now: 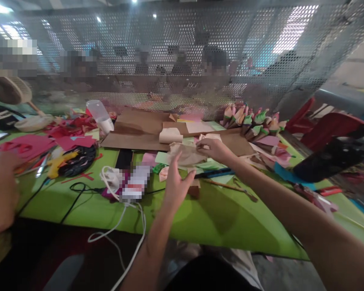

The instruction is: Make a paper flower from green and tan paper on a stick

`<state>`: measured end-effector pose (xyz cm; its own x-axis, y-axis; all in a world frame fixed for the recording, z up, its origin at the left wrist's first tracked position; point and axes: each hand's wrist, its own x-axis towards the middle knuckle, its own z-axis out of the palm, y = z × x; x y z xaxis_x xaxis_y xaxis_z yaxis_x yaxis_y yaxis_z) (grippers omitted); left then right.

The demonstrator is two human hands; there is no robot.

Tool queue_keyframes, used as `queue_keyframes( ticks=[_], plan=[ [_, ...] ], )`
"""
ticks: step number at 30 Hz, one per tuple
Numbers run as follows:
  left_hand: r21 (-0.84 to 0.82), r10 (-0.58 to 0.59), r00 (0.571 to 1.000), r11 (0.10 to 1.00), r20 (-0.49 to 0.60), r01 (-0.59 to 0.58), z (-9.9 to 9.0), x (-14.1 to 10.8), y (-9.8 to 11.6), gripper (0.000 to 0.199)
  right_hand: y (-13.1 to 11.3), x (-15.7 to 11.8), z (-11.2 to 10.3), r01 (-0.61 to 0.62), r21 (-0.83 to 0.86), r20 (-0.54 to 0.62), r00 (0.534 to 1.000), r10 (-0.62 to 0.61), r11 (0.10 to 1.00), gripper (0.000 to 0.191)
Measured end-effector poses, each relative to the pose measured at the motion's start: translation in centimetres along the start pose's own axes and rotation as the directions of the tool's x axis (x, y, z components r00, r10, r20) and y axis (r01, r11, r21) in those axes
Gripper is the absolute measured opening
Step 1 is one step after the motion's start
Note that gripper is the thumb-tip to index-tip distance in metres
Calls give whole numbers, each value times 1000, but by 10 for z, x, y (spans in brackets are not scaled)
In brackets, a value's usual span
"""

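Note:
My right hand (212, 147) reaches over the table, its fingers pinched at the right edge of a crumpled beige sheet of paper (185, 154). Nearer to me, my left hand (175, 184) is open, thumb and forefinger apart, with nothing visible between them. Its forefinger points up at the sheet's lower left edge; whether they touch I cannot tell. A rolled cream paper (171, 136) lies just behind the sheet. Beneath and beside my hands are light green paper pieces (210, 165), a dark blue long tool (215, 173) and a thin wooden stick (227, 185).
A phone (136, 182) with white cables lies left of my hands. Further left are a yellow glue gun (59, 163) and another person's blurred hand (1, 190). Brown cardboard (139, 128) and paper flowers (251, 117) stand behind. A dark bottle-like object (318, 161) is at right.

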<state>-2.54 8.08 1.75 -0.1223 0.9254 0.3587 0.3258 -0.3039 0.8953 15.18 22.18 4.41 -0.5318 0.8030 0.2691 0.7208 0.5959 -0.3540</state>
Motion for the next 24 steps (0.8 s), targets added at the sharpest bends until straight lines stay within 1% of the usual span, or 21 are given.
queue_keyframes(
  ticks=[1, 2, 3, 4, 5, 6, 8, 9, 12, 13, 14, 16, 18, 20, 21, 22, 23, 24],
  plan=[
    [180, 98, 995, 979, 17, -100, -2, 4, 3, 71, -4, -1, -5, 26, 36, -12, 1000, -25, 999, 22],
    [353, 159, 986, 921, 43, -164, -3, 8, 7, 77, -8, -2, -10, 56, 81, -23, 998, -54, 995, 22],
    [502, 181, 981, 843, 69, -191, -5, 13, 10, 82, -12, -3, -15, 89, 132, -36, 996, -85, 987, 23],
    [614, 188, 977, 761, 102, -211, -6, 18, 13, 87, -16, -5, -20, 120, 182, -46, 993, -113, 976, 22],
    [687, 189, 972, 689, 136, -230, -6, 22, 16, 89, -21, -6, -25, 146, 222, -52, 989, -138, 964, 22],
    [731, 185, 969, 636, 165, -246, -7, 26, 18, 90, -25, -8, -29, 166, 245, -53, 986, -158, 955, 21],
    [766, 158, 967, 590, 202, -257, -6, 33, 19, 83, -31, -11, -36, 188, 230, -41, 982, -184, 955, 19],
    [773, 135, 969, 585, 206, -245, -5, 36, 19, 74, -34, -12, -37, 193, 209, -37, 981, -190, 959, 19],
    [785, 71, 982, 593, 174, -182, -2, 40, 18, 38, -39, -15, -37, 194, 116, -55, 981, -188, 974, 24],
    [778, 60, 986, 608, 156, -160, -1, 41, 17, 32, -41, -16, -36, 192, 71, -56, 980, -189, 979, 27],
    [761, 49, 989, 634, 137, -137, -1, 41, 16, 29, -42, -18, -35, 193, 13, -42, 980, -193, 981, 30],
    [698, 10, 995, 712, 94, -74, -3, 40, 14, 29, -46, -22, -34, 206, -126, 20, 978, -205, 970, 33],
    [605, -46, 997, 796, 54, 4, -6, 38, 12, 31, -51, -26, -34, 232, -253, 91, 972, -216, 939, 37],
    [519, -88, 996, 853, 29, 61, -9, 35, 11, 31, -54, -30, -36, 268, -344, 154, 961, -228, 900, 48],
    [485, -99, 995, 871, 19, 77, -10, 34, 11, 31, -55, -32, -37, 275, -378, 180, 959, -221, 884, 46],
    [461, -106, 994, 883, 16, 87, -10, 32, 11, 30, -55, -33, -38, 270, -403, 199, 959, -204, 874, 38],
    [444, -110, 994, 891, 20, 90, -11, 31, 13, 29, -55, -34, -39, 253, -419, 206, 962, -180, 872, 31],
    [434, -116, 993, 896, 32, 91, -10, 30, 15, 28, -54, -34, -40, 228, -422, 200, 967, -155, 878, 28]
  ],
)
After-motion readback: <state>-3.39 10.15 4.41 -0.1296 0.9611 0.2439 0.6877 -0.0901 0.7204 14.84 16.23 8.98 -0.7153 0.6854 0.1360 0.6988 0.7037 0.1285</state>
